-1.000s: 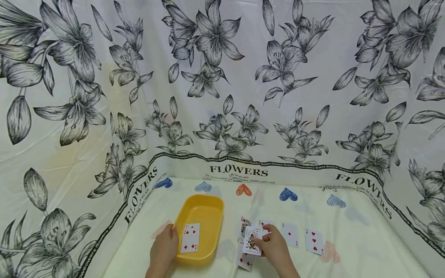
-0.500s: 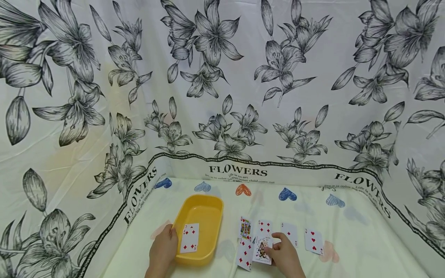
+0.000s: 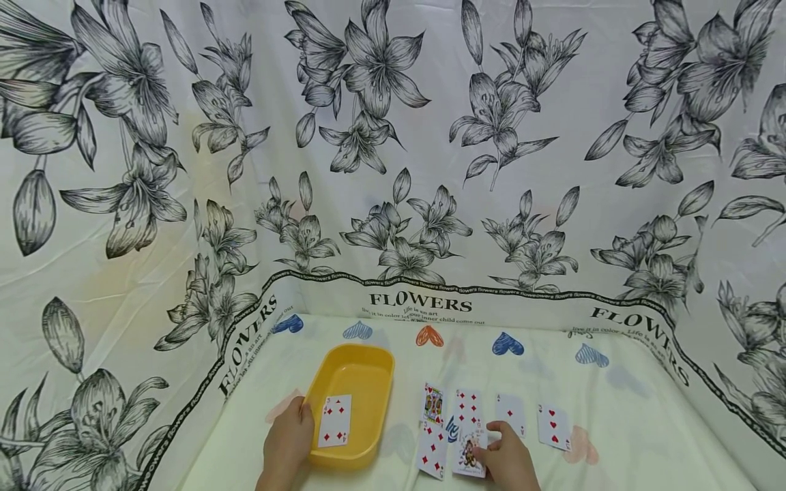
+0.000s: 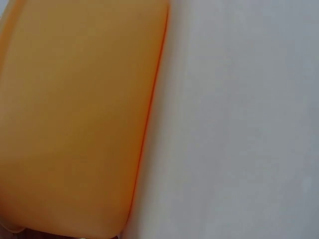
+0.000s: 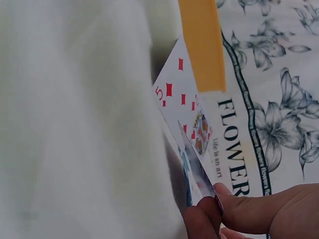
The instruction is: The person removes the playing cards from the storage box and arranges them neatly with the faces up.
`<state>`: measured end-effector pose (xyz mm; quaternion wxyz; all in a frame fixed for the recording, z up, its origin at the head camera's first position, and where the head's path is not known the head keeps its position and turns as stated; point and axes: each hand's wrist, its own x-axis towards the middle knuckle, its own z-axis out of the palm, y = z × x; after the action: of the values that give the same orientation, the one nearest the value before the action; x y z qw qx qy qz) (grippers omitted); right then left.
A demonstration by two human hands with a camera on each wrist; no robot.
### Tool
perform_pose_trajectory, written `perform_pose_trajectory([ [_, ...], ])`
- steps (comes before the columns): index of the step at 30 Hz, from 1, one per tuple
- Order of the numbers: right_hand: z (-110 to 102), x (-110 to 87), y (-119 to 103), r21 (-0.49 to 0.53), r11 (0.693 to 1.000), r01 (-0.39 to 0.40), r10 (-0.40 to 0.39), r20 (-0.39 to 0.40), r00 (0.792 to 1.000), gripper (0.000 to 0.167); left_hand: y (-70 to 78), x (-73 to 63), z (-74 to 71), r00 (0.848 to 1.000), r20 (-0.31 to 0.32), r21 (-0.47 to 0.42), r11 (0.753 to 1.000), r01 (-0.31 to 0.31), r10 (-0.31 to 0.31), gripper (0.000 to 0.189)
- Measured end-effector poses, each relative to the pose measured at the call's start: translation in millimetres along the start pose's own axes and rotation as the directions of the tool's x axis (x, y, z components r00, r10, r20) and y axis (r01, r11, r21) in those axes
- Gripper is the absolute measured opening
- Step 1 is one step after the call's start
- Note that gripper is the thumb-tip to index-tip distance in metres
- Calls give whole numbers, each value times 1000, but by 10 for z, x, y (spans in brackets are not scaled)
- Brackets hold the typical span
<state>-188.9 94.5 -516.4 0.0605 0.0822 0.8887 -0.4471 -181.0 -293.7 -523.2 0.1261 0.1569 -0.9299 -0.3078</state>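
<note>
My left hand (image 3: 289, 436) grips the left rim of a yellow plastic tray (image 3: 364, 382); its outer wall fills much of the left wrist view. One diamonds card (image 3: 335, 421) lies face up inside the tray. My right hand (image 3: 508, 455) pinches a joker playing card (image 3: 469, 455) by its right edge, between thumb and fingers. The joker overlaps the lower end of the six of diamonds (image 3: 469, 406). In the right wrist view the pinched card (image 5: 198, 167) is seen nearly edge-on and tilted. Left of it lies the five of diamonds (image 3: 432, 449), below a face card (image 3: 432, 404).
Right of the six lie an ace of diamonds (image 3: 510, 411) and a three of hearts (image 3: 554, 428). A pale cloth with printed hearts covers the surface (image 3: 638, 436). Floral fabric (image 3: 424, 232) hangs at the back and both sides.
My right hand has carried the joker rightward and down, from over the face card and five to the lower end of the six of diamonds. My left hand stays on the tray.
</note>
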Motion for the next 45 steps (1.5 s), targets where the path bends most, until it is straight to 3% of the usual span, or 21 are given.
perform_pose_trajectory([
  [7, 80, 35, 57, -131, 991, 9, -16, -50, 999, 61, 10, -4, -6, 1000, 6, -2, 1000, 8, -8, 38],
  [17, 102, 7, -55, -330, 944, -34, 9, -78, 997, 77, 50, -12, -11, 999, 18, -10, 1000, 27, -27, 41],
  [30, 119, -19, -49, -358, 934, -18, -9, -76, 997, 72, 47, -25, -24, 1000, 2, -11, 1000, 19, -19, 41],
  [40, 78, -57, -142, -358, 933, -39, 13, -74, 997, 72, 49, -48, -42, 999, -40, -31, 999, -29, 28, 31],
  [45, 58, -55, -236, -332, 943, -1, -32, -93, 995, 71, 34, -46, -27, 999, -39, -28, 999, -22, 21, 31],
])
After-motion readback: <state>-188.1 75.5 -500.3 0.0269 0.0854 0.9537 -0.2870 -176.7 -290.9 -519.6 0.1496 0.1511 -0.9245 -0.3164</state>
